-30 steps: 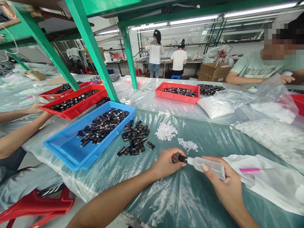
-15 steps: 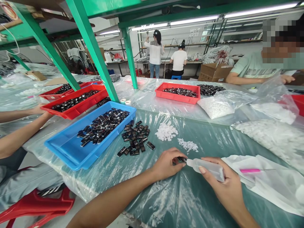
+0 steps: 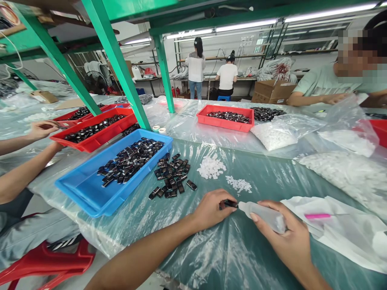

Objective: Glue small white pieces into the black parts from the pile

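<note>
Between the thumb and fingers of my left hand [image 3: 210,211] is a small black plastic part [image 3: 228,204], partly hidden by the fingers. My right hand [image 3: 290,237] is wrapped round a translucent squeeze bottle [image 3: 266,216], tilted so its tip points left at the black part; whether the tip touches it I cannot tell. Just beyond my hands lie a pile of tiny white pieces [image 3: 238,184] and a pile of larger white pieces [image 3: 211,167]. Loose black parts [image 3: 172,177] lie left of them, beside a blue tray [image 3: 81,201] holding many more.
Red trays [image 3: 225,126] [image 3: 99,139] of black parts stand behind and at left, where a co-worker's hands [image 3: 42,129] are. A white cloth [image 3: 347,241] with a pink-handled tool [image 3: 318,216] lies at right. Bags of white pieces [image 3: 273,135] sit beyond. A green post [image 3: 121,68] rises at left.
The bottle and my right hand have shifted very slightly; my left hand keeps hold of the black part. At left, a co-worker's hand has risen beside the red tray.
</note>
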{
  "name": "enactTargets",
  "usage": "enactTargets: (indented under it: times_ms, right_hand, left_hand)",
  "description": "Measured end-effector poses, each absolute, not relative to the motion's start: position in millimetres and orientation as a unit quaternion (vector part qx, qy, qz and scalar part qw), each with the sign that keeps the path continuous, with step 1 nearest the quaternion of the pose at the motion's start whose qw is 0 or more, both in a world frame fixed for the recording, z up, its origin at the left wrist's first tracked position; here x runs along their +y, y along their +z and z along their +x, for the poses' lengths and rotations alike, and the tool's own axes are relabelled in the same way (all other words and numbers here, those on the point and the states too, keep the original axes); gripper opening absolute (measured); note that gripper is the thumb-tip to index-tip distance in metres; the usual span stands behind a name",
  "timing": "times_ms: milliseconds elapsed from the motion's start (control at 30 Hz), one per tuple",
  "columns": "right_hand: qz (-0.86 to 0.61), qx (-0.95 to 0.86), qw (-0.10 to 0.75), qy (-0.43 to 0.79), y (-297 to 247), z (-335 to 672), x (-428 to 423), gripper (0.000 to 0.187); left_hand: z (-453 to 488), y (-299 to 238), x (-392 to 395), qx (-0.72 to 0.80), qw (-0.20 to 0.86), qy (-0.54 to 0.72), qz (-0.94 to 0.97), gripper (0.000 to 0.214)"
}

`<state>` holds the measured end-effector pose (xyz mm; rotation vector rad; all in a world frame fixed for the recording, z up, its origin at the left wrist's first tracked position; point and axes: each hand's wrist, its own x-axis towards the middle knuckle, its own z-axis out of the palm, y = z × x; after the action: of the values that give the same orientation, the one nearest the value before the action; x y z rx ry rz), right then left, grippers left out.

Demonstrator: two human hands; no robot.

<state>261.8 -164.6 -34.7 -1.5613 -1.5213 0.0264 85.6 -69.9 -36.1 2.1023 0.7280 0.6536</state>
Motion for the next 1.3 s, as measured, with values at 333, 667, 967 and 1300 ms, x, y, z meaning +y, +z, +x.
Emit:
enactTargets:
  times_ms: [333,667,967,1300]
  right_hand:
    - [-0.668,-0.554,0.485,0.106,-31.3,263.9,-163.4,0.021]
    - [-0.670,-0.542,0.494,0.117,-36.2,264.0,-163.2,0.025]
    - [-0.636,-0.614,0.465,0.041,-35.7,260.8,-166.4,0.023]
    - [-0.672,-0.564,0.466,0.112,-33.2,262.6,-165.3,0.021]
  left_hand:
    - [86.1,-38.1,-68.6,0.296,0.429,0.265,0.811,0.018]
    - [86.1,-36.8,-70.7,0.311,0.430,0.259,0.807,0.024]
    - [86.1,-33.6,-72.1,0.325,0.387,0.239,0.829,0.024]
    - [86.5,-32.2,-72.2,0.322,0.388,0.246,0.828,0.020]
